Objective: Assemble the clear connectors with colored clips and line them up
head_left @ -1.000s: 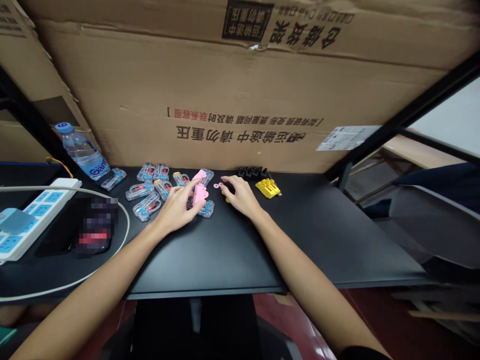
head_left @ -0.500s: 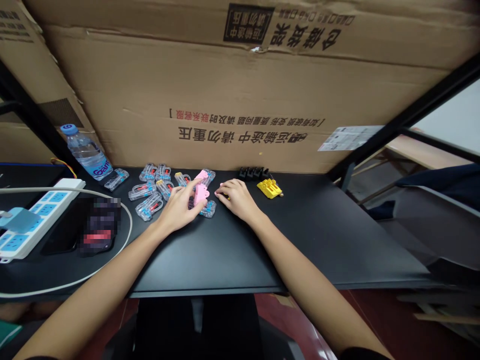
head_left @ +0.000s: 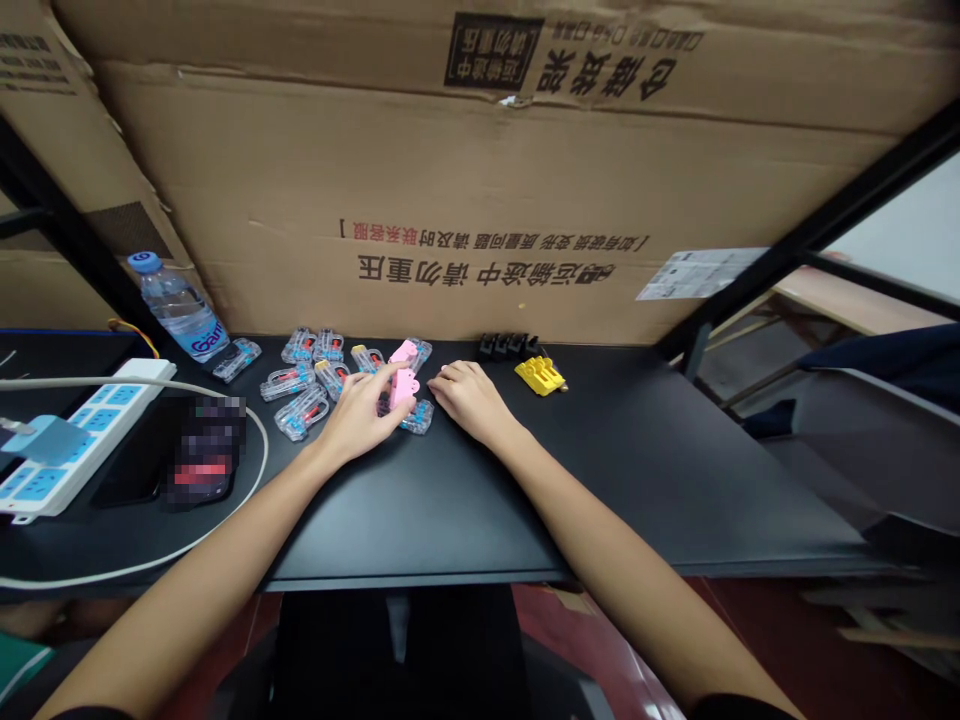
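**Two hands at mid-frame, the right one now flat over its spot**

The left hand (head_left: pixel 364 415) has its grip clamped on a pink part (head_left: pixel 405 388), thumb below and finger above, with another pink piece (head_left: pixel 403 351) just behind it. The right hand (head_left: pixel 472 402) has changed most: its thumb and fingers, spread a second ago around small pink and yellow bits, have drawn together against the desk (head_left: pixel 420 500). Those bits are now hidden, so I cannot tell whether that grip holds any.

At centre left, clear parts (head_left: pixel 301 414) with blue and red insides lie loosely grouped. The phone (head_left: pixel 135 465) and power strip (head_left: pixel 97 415) sit further left. Towards the back come the yellow part (head_left: pixel 540 375), black parts (head_left: pixel 508 345) and bottle (head_left: pixel 184 310).

Behind stands cardboard (head_left: pixel 495 160); at the right edge, past the black frame (head_left: pixel 697 350), hangs dark cloth (head_left: pixel 892 370).
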A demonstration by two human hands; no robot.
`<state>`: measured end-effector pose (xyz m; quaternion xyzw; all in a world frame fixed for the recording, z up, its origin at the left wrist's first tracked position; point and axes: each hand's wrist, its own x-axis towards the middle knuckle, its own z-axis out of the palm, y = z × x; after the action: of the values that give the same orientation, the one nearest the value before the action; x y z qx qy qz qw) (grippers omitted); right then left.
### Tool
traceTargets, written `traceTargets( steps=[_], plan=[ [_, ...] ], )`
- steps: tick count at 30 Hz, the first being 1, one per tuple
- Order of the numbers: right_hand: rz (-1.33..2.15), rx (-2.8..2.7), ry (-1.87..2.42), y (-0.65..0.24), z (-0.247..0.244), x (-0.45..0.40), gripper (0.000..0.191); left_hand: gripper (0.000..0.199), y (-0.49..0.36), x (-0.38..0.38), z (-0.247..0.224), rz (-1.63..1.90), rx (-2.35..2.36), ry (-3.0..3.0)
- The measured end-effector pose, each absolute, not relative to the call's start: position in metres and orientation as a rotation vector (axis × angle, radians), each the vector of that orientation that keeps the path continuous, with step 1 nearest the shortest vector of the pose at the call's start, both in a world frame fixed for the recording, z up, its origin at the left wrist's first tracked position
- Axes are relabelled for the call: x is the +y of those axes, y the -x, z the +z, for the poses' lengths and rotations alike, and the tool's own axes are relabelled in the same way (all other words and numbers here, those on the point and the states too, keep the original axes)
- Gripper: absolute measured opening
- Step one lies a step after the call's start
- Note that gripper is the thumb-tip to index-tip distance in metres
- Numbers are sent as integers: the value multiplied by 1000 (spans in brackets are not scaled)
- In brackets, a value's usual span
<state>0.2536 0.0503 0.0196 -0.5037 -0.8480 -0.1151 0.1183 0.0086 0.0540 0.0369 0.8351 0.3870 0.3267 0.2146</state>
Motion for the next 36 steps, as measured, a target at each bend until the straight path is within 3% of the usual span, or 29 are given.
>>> traceTargets(
  steps=[8, 16, 22, 36],
  plan=[
    [-258, -2376, 1570, -246, 20, 52, 25, 45, -9, 53, 37, 917, 1032, -2289],
    [436, -1705, 1196, -239, 24, 42, 21, 47, -7, 56, 34, 916, 1118, -2262],
    [849, -1511, 1039, -219, 29, 33, 33, 51, -7, 57, 33, 913, 1041, -2304],
    [1061, -1359, 1049, -220, 26, 37, 39, 38, -9, 54, 29, 927, 1032, -2393]
  ],
)
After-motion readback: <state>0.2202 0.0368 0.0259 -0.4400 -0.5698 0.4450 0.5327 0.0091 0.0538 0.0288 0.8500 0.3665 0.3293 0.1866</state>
